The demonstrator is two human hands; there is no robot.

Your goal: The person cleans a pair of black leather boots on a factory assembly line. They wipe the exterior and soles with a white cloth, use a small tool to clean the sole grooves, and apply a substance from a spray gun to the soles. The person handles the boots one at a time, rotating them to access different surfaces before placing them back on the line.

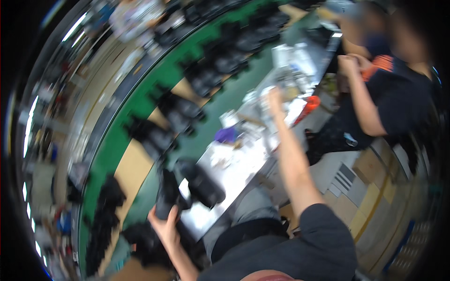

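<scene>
My left hand (166, 226) is closed around the near end of a black shoe (168, 194), thumb on one side and fingers on the other. A second black shoe (200, 181) lies right beside it, over the edge of a shiny white work surface (199, 219). My right arm stretches far forward, and my right hand (275, 99) is among loose white wrappings and small items (255, 112) on that surface. Motion blur smears its fingers, so whether it grips anything is unclear. A purple piece (226, 135) sits between the two hands.
Several black shoes (176, 112) stand in rows along a green belt (110, 140) with tan boards. More dark shoes (104, 220) are at the left. A person in dark clothes (398, 100) is at my right, near an orange-red item (309, 105). Cardboard boxes (370, 166) lie below.
</scene>
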